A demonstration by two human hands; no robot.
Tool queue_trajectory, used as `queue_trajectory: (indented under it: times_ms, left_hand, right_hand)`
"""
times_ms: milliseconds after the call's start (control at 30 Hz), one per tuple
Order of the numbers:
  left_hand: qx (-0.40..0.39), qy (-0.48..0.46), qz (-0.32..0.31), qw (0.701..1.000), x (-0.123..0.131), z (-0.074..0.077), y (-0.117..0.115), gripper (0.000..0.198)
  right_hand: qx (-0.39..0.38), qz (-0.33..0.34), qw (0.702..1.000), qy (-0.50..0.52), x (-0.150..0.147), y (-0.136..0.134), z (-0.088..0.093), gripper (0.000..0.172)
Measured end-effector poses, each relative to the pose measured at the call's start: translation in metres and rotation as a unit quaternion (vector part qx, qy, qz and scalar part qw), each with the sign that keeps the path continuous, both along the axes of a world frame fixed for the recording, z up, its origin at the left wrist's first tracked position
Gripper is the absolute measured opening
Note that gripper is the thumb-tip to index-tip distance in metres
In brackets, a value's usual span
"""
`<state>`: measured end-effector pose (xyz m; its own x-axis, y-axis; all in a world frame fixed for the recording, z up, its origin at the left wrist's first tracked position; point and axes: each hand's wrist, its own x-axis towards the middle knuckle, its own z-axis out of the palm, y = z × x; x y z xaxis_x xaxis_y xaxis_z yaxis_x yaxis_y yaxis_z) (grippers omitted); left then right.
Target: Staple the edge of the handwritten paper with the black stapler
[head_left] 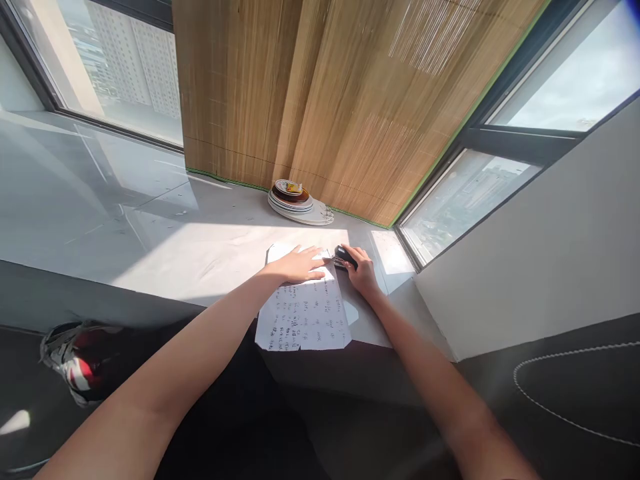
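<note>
A sheet of paper (306, 320) covered in handwriting lies on the pale window ledge (200, 250), its lower part reaching past the front edge. Its visible corners look cut off. My left hand (299, 265) rests flat on the upper part of the sheet, fingers spread and pointing right. At the sheet's upper right edge is a black stapler (345, 255), with my right hand (365, 272) closed around its back end. The stapler's front meets the paper's edge, close to my left fingertips. Whether the paper sits between its jaws is too small to tell.
Stacked plates (293, 207) with a small yellow packet (294, 188) on top stand behind the paper, near a bamboo blind (300, 100). A white wall (540, 233) bounds the right side. A plastic bag (75, 360) lies low at left; a cord (530, 393) hangs at right.
</note>
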<state>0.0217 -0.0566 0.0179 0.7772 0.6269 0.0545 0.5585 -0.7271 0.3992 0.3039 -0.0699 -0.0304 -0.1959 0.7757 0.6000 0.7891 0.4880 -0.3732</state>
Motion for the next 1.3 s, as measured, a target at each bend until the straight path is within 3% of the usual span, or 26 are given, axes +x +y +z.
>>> queue_trajectory:
  times_ms: [367, 600, 767, 1300]
  left_hand:
    - [-0.070, 0.016, -0.008, 0.997, -0.007, -0.008, 0.001, 0.066]
    - [-0.097, 0.004, 0.005, 0.995, -0.007, 0.003, -0.008, 0.066]
    - [-0.084, -0.010, -0.005, 0.996, -0.006, 0.000, -0.008, 0.063]
    - [-0.088, -0.016, 0.005, 0.996, -0.004, -0.001, -0.011, 0.057]
  right_hand:
    - [0.022, 0.070, 0.997, -0.009, -0.001, 0.016, 0.005, 0.046]
    - [0.020, 0.003, 0.997, -0.073, -0.008, 0.010, 0.006, 0.041]
    - [0.017, -0.025, 0.994, -0.103, -0.012, 0.005, 0.008, 0.041]
    - [-0.010, -0.031, 0.994, -0.105, -0.016, 0.006, 0.011, 0.042]
